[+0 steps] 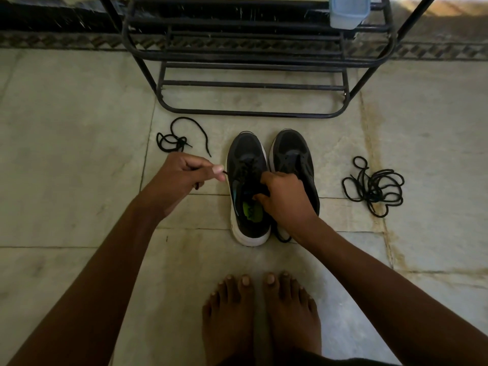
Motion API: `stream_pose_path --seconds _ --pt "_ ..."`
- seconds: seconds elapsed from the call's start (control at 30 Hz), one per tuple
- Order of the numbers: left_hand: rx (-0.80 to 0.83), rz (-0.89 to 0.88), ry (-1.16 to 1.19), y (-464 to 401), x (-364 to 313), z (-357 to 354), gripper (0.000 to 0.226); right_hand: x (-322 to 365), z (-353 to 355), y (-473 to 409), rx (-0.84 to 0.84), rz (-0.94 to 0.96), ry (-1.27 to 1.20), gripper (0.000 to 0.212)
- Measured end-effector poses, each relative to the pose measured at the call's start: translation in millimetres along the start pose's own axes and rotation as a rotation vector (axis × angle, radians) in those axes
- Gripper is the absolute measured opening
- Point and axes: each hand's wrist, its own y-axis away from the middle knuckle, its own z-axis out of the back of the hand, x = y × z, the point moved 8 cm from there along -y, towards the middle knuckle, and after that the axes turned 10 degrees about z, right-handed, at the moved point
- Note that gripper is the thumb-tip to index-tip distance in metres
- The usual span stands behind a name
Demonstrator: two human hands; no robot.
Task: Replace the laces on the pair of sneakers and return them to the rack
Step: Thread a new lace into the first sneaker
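Two black sneakers with white soles stand side by side on the floor, toes toward the rack: the left sneaker (247,165) and the right sneaker (293,151). My left hand (182,175) pinches the tip of a black lace that runs from the left sneaker's eyelets. My right hand (284,199) grips the tongue and collar of the left sneaker and hides part of the right one. A loose black lace (179,140) lies left of the shoes. A tangled pile of black laces (375,187) lies to the right.
A black metal shoe rack (253,67) stands just beyond the sneakers, with a pale blue plastic container (347,11) on an upper shelf. My bare feet (261,313) are on the tiled floor near the bottom of the view.
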Motion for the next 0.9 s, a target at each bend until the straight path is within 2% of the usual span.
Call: stream_pose_path --seconds 0.1,0.2,0.3,0.4,0.53,0.63,0.77,0.83,0.9 --pt "0.108 0.011 0.013 5 2 -8 0.027 1 0 -1 0.011 -0.002 -0.002 0.028" --pt "0.155 0.007 -0.077 10 -1 -11 0.020 -2 1 0 0.051 -0.030 -0.023 0.032" --pt "0.105 -0.005 -0.159 14 -9 -6 0.016 -6 4 3 0.057 -0.098 -0.038 0.026" --pt "0.007 -0.033 -0.267 16 -24 -3 0.023 -7 14 5 0.058 -0.150 -0.070 0.020" --pt "-0.060 -0.102 -0.438 18 -45 -6 0.032 -3 35 8 0.107 -0.205 -0.401 0.016" --pt "-0.073 -0.138 -0.469 19 -55 -10 0.036 4 63 8 0.065 -0.121 -0.566 0.008" --pt "-0.180 -0.284 -0.667 27 -72 -10 0.020 9 88 7 -0.033 0.012 -0.789 0.009" --pt "-0.183 -0.317 -0.594 32 -80 -11 0.015 10 97 6 -0.081 0.056 -0.889 0.011" --pt "-0.090 -0.277 -0.356 32 -81 -14 0.017 12 105 6 -0.150 0.090 -0.997 0.014"
